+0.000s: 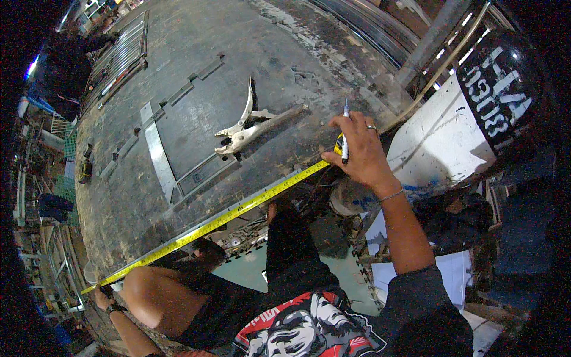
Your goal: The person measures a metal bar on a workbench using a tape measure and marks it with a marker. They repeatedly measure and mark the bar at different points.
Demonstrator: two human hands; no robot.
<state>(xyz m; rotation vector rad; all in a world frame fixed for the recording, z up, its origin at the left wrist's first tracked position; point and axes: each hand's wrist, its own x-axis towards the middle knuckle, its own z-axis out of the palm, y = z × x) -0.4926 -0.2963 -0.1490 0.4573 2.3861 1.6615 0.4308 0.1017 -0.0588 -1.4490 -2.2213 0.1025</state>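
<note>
A wide, dark, scuffed metal desk (178, 50) carries everything, and the measuring along its near edge looks partly done. The long yellow metal tape blade (238, 210) is already drawn out along most of that edge, running from the desk's near left corner toward its right end, and lies close to straight. A flat, silvery metal strip (157, 156) rests toward the left half of the desk, apart from the blade, and pale metal locking pliers (241, 140) lie near the desk's middle; neither is being touched.

The right hand (361, 146) is at the desk's right end, its grip closed around a slim white marker with a black end (345, 149) and, behind it, the small black and yellow tape case (339, 143). The left hand (102, 296) is at the desk's near left corner, beside the blade's end; I cannot tell whether its grip pinches the blade or only steadies it. The marker's tip points in over the desk, touching nothing, and no fresh mark can be made out along the edge, so marking and reeling in the blade seem left to do
</note>
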